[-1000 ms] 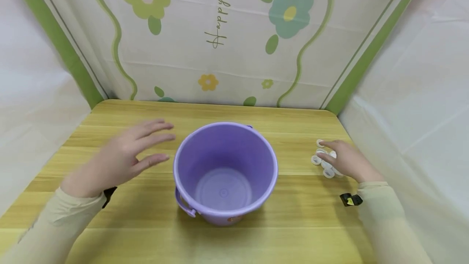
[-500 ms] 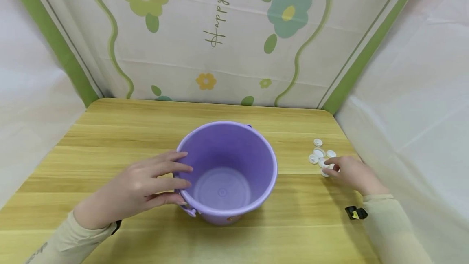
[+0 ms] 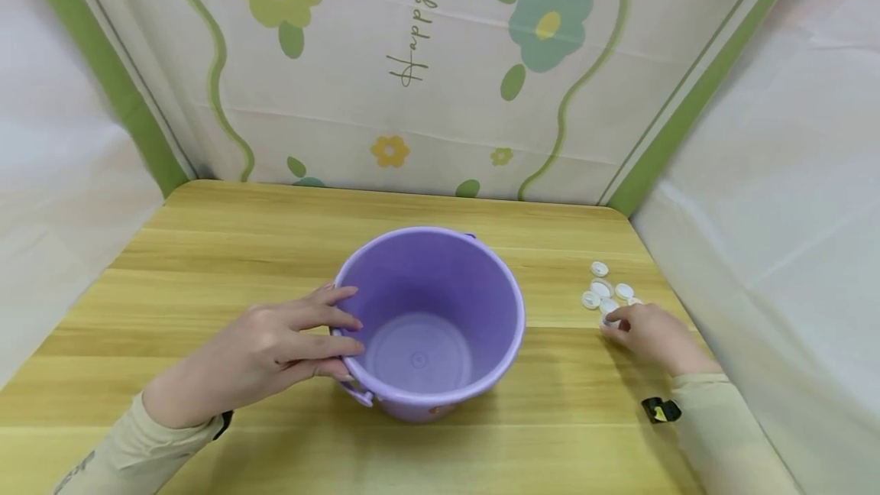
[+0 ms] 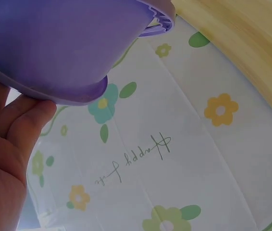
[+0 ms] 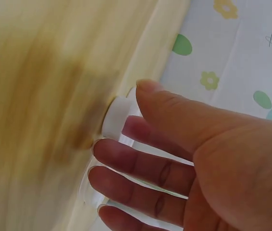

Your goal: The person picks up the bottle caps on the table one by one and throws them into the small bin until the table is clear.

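With left fingers (image 3: 326, 317) gripping purple bucket (image 3: 419, 273), right fingers (image 5: 145, 161) at white cap (image 5: 117, 116), pinch unclear, seems picking up, next needing firm hold.

From here I see a pale beige left sleeve (image 3: 131, 449) with a grey print (image 3: 77, 472) (too small to read) and a matching right sleeve (image 3: 729, 438), the left hand (image 3: 264, 354) and right hand (image 3: 656, 336) bare. A black wrist piece (image 3: 650, 408) with a yellow patch (image 3: 660, 414) sits beside the right one; a black strip (image 3: 223, 425) edges the left.

The bucket (image 3: 422, 277) stands on the table (image 3: 550, 441) — discs (image 3: 601, 289) to its right, curtain (image 3: 454, 98) behind.
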Demonstrator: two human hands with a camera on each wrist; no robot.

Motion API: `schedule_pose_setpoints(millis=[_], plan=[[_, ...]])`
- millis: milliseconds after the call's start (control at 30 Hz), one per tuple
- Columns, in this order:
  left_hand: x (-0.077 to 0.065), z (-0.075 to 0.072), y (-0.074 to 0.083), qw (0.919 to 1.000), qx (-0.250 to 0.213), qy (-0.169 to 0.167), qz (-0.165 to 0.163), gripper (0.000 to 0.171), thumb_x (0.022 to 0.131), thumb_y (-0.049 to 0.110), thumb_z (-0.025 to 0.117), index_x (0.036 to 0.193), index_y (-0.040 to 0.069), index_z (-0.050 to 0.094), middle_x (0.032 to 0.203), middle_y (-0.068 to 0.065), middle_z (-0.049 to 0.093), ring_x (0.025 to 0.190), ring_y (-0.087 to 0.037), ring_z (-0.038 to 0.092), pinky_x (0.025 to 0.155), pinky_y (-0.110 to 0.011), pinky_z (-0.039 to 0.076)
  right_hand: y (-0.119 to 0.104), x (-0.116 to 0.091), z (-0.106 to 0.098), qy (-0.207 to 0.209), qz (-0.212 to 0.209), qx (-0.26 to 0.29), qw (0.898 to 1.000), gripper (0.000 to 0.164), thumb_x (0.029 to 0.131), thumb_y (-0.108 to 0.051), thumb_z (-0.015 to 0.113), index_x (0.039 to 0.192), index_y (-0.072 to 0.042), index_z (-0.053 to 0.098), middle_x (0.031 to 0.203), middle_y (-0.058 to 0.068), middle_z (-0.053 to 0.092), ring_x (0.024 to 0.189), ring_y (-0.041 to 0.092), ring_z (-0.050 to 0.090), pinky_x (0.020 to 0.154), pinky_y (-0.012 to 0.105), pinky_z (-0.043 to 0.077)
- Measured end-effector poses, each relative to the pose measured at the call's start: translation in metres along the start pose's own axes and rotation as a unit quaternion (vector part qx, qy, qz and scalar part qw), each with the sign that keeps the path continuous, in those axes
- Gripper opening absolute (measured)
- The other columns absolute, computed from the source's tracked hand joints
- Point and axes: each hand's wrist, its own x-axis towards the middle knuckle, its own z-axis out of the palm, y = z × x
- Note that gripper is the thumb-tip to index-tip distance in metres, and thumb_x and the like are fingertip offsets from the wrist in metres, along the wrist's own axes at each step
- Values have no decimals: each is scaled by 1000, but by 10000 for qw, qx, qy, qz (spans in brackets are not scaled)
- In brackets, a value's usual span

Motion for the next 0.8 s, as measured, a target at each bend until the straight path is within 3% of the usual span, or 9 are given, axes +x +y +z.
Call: schedule_pose_setpoints(millis=[267, 500, 667, 800], plan=[[1, -1, -1, 10000, 0, -56, -59, 24, 99, 30, 60, 105, 13, 76, 108, -4, 69, 121, -34, 59, 111, -39, 42, -4, -2, 4, 283, -26, 65, 9996, 10, 89, -27, 75, 87, -17, 76, 80, -4, 69, 74, 18, 64, 68, 47, 57], [0, -2, 0, 9999, -55, -75, -111, 24, 99, 30, 61, 106, 13, 76, 109, -3, 68, 121, -33, 59, 112, -40, 42, -8, -2, 6, 412, -105, 116, 9990, 11, 86, -27, 78, 78, -22, 72, 78, -6, 68, 71, 16, 62, 63, 46, 56], [0, -2, 1, 9999, -46, -97, -129, 24, 99, 30, 61, 106, 13, 76, 110, -3, 68, 121, -33, 59, 112, -40, 41, -10, -1, 7, 514, -213, 128, 9984, 14, 84, -22, 81, 75, -22, 70, 78, -6, 68, 70, 16, 61, 64, 46, 56], [0, -3, 1, 9998, 2, -107, -148, 25, 100, 31, 60, 106, 14, 76, 110, -2, 68, 120, -33, 60, 111, -40, 42, -12, 0, 7, 581, -245, 255, 9977, 13, 83, -19, 81, 82, -18, 68, 80, -5, 67, 71, 16, 61, 63, 42, 55]])
